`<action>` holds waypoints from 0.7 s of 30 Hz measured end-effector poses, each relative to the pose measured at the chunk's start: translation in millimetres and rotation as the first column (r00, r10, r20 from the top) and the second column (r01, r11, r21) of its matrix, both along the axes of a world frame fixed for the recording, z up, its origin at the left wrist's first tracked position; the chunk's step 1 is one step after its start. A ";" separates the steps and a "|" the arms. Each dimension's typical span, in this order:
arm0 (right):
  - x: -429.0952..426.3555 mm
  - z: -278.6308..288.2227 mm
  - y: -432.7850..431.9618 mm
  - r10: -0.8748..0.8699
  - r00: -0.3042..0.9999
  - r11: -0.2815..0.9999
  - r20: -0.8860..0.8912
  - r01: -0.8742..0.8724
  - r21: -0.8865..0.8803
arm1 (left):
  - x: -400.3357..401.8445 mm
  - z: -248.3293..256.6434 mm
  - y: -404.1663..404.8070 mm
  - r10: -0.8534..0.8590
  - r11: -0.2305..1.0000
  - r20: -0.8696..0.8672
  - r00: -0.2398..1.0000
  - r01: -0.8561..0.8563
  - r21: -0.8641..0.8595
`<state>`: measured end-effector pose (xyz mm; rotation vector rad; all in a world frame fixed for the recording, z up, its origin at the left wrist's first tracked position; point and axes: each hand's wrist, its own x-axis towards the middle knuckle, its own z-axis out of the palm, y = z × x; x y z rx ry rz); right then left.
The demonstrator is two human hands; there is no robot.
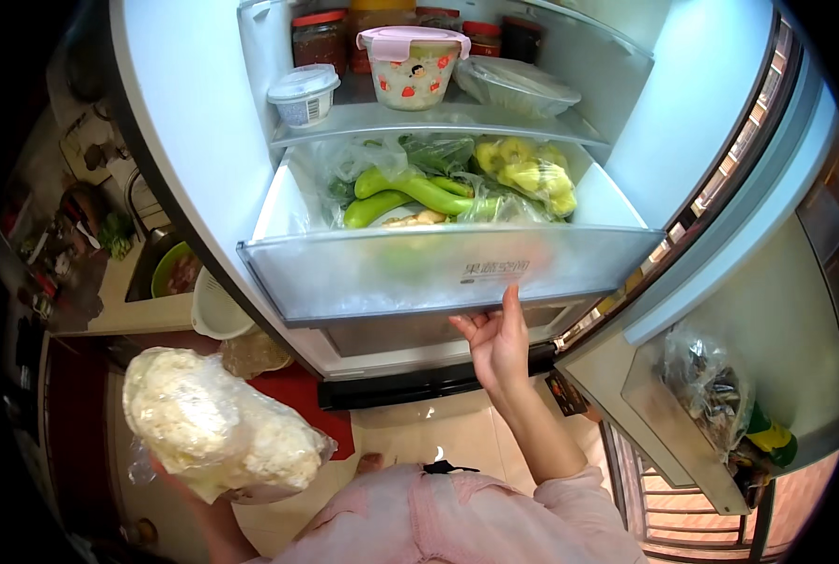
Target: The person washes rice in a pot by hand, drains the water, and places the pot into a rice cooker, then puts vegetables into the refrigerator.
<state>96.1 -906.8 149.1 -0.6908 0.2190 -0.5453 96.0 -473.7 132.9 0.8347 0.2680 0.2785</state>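
My left hand (174,481) is mostly hidden beneath a cauliflower in clear plastic wrap (215,426), which it holds up at the lower left. My right hand (497,338) grips the lower front edge of the refrigerator's vegetable drawer (391,271), thumb on the translucent front, fingers underneath. The drawer is pulled out. Inside lie long green eggplants (419,190), a bag of yellow-green vegetables (528,173), dark green vegetables in a plastic bag (437,151) and a pale brown piece that looks like ginger (419,218).
On the shelf above stand a pink-lidded container (416,74), a small white tub (305,95), a covered bowl (518,84) and several red-lidded jars. The open door (765,282) at right holds bagged items. At left are a white colander (222,307) and a sink with a green basin (172,271).
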 end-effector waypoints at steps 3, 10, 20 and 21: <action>0.5 -13.5 -1.5 -0.023 1.000 1.000 0.008 0.023 0.015 | 5.6 14.4 2.6 0.044 0.999 0.038 0.998 -0.045 0.020; -40.9 -38.5 5.0 0.597 0.802 0.775 -0.035 -0.587 -0.233 | 5.0 46.4 -50.4 -0.556 0.817 0.216 0.802 0.481 0.317; -41.8 10.4 60.1 0.461 0.883 0.588 -0.089 -0.379 -0.714 | 13.5 40.7 -119.4 -0.769 0.572 -0.118 0.629 0.758 0.315; -39.7 13.8 59.7 0.433 0.901 0.628 -0.035 -0.330 -0.705 | 15.3 47.6 -121.7 -0.763 0.561 -0.141 0.631 0.754 0.341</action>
